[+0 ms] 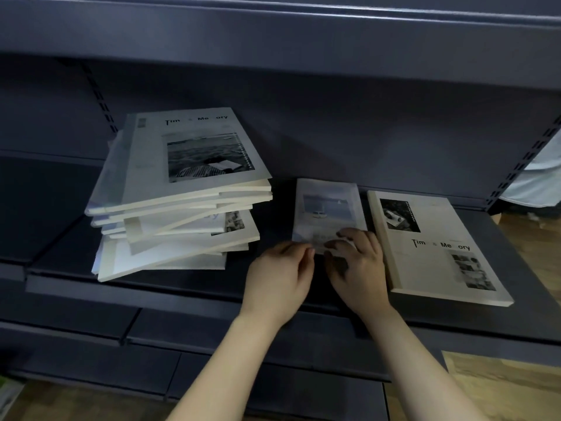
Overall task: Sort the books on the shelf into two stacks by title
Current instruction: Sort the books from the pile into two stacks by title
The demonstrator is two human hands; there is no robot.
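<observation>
I saw the left hand [279,278] and right hand [359,268] holding the near end of a small book [328,205] on the dark shelf [54,247]. It lay between an untidy pile [182,189] and a single larger book [431,268].

The shelf [182,287] in front of you looks like painted metal, dark, matt and smooth-faced. Its slotted upright [100,95] has the same dull finish. The stack of books [182,192] you see on it is paper, with pale matt covers and cream, slightly rough page edges. The small book [328,208] has a paper cover, but it is too blurred for you to judge its finish. The large book [434,247] is matt paper too. The floor [501,387] below you looks like light-grained wood.
</observation>
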